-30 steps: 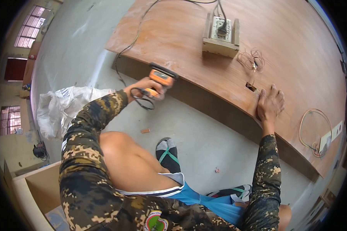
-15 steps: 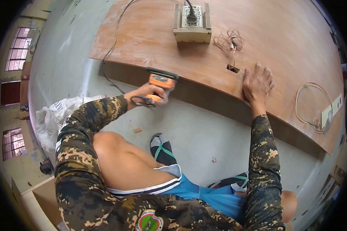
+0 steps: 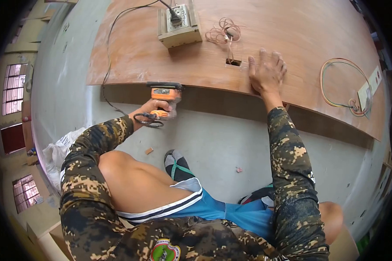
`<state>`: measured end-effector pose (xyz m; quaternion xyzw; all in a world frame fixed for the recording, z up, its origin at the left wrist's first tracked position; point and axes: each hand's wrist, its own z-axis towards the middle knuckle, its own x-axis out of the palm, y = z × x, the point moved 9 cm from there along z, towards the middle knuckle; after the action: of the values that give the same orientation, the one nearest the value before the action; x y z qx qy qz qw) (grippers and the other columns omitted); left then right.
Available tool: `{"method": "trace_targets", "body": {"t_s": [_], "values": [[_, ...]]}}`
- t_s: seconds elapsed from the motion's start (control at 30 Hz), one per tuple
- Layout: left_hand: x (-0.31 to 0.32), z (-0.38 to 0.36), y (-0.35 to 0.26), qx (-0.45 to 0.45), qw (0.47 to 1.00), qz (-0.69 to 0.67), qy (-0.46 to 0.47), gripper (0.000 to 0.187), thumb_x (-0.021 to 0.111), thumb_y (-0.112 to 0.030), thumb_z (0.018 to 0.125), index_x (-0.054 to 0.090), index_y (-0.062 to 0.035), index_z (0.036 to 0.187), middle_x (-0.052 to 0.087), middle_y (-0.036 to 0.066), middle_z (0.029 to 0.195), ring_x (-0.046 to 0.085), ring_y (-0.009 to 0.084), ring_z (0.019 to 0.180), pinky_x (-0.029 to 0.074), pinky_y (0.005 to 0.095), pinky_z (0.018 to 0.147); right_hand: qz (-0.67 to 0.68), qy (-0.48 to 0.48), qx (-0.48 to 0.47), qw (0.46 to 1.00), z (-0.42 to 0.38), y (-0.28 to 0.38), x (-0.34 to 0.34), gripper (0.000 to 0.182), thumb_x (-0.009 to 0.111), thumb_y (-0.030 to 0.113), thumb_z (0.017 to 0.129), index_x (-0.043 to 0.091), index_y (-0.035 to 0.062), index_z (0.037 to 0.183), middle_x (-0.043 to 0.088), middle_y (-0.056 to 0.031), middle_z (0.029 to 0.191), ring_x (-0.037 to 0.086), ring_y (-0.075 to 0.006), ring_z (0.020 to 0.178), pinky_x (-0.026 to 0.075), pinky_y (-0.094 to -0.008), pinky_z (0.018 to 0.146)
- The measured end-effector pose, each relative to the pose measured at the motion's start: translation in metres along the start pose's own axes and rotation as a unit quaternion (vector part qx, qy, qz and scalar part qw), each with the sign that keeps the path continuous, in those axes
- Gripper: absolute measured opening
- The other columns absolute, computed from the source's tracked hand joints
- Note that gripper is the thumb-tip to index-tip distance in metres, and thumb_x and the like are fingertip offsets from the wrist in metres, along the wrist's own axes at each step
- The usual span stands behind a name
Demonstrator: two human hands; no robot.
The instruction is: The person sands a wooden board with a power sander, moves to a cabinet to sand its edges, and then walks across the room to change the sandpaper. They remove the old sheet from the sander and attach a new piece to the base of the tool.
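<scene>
My left hand (image 3: 154,107) is wrapped round the body of an orange and black power sander (image 3: 164,93). The sander's flat dark pad is pressed along the front edge of a brown wooden panel (image 3: 139,65). From its rear a dark cord (image 3: 149,122) loops under my wrist. Farther right, my right hand (image 3: 267,74) lies flat on the panel with fingers spread, holding nothing. Just left of that hand is a rectangular cutout (image 3: 233,62), and a coil of thin pinkish wire (image 3: 224,32) comes out of it.
On the panel stands a wooden box with power sockets (image 3: 178,26) and a black plug in it. A looped wire (image 3: 345,87) and a white socket plate (image 3: 370,89) lie at the right. White sacks (image 3: 59,152) sit on the floor at left, and a small wood scrap (image 3: 149,151) near my foot.
The view has turned, so the panel and what lies on it sit farther left. The sander has shifted slightly right along the panel's edge. My right hand keeps its place beside the cutout.
</scene>
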<state>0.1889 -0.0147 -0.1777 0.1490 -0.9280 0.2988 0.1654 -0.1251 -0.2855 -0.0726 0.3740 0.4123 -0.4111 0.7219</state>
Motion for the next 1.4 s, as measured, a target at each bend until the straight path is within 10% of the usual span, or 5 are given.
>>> {"method": "trace_targets", "body": {"t_s": [0.43,0.53,0.63,1.33,1.4], "values": [[0.103,0.032,-0.005,0.027,0.995,0.100,0.006,0.002,0.063,-0.005,0.086,0.064,-0.0043,0.088,0.064,0.004,0.081,0.064,0.0126,0.073,0.051,0.0260,0.065,0.524,0.063,0.451,0.720,-0.255,0.111,0.048,0.043,0.049,0.048,0.102,0.051,0.0072,0.115,0.043,-0.0070,0.098,0.045,-0.0194,0.089,0.041,-0.0325,0.084],[0.087,0.020,-0.004,-0.003,0.996,0.090,0.009,0.003,0.062,-0.006,0.087,0.065,-0.0042,0.087,0.065,0.005,0.080,0.066,0.0134,0.073,0.052,0.0262,0.065,0.779,0.178,0.530,0.284,-0.248,0.203,0.039,0.076,0.041,0.075,0.093,0.052,0.0119,0.134,0.053,-0.0127,0.118,0.052,-0.0272,0.102,0.038,-0.0420,0.097],[0.105,0.019,0.003,-0.076,0.997,-0.010,-0.011,0.007,0.061,-0.004,0.086,0.063,-0.0040,0.093,0.065,0.005,0.079,0.064,0.0144,0.065,0.053,0.0266,0.060,0.803,0.174,0.556,0.125,-0.234,0.224,0.050,0.063,0.040,0.072,0.095,0.058,0.0154,0.117,0.063,-0.0062,0.111,0.060,-0.0228,0.103,0.042,-0.0425,0.096],[0.139,-0.018,-0.148,-0.061,0.879,0.472,-0.032,0.048,0.063,-0.040,0.097,0.064,0.0021,0.121,0.072,0.016,0.109,0.066,0.0258,0.109,0.053,0.0411,0.093,0.772,0.019,0.635,0.022,-0.224,0.139,0.058,0.037,0.052,0.051,0.098,0.059,0.0175,0.113,0.063,-0.0026,0.097,0.061,-0.0187,0.079,0.053,-0.0356,0.062],[0.143,-0.025,-0.197,0.122,0.621,0.744,-0.216,0.064,0.063,-0.048,0.094,0.055,0.0041,0.131,0.064,0.027,0.123,0.063,0.0352,0.115,0.050,0.0447,0.098,0.778,0.016,0.628,0.032,-0.223,0.122,0.053,0.036,0.052,0.050,0.098,0.059,0.0175,0.112,0.063,-0.0027,0.096,0.061,-0.0187,0.078,0.053,-0.0356,0.061]]}}
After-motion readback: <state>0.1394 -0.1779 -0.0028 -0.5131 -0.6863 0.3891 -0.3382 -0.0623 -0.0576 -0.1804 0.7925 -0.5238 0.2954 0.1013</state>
